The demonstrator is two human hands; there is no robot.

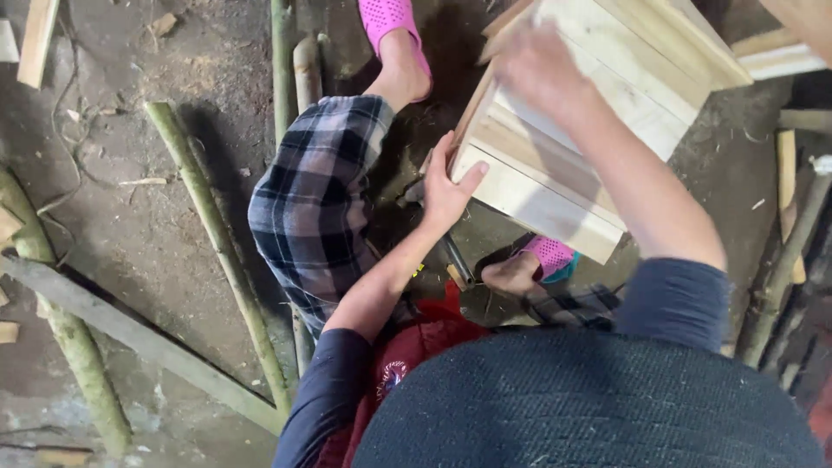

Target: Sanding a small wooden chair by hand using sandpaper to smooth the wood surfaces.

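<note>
A pale wooden box (555, 165) made of planks is tilted up off the ground in front of me. My left hand (448, 186) grips its lower left corner, thumb on the plank face. My right hand (536, 65), blurred, rests on top of the box near its upper edge. My legs in plaid trousers (312, 204) and pink perforated slippers (392, 22) are below the box. A dark metal tool (414, 192) lies partly hidden just left of my left hand.
Green bamboo poles (217, 234) lie across the dirt floor at left, with a grey wooden plank (130, 334). More wooden strips (787, 186) and poles lie at right. Wood scraps (36, 39) sit at top left.
</note>
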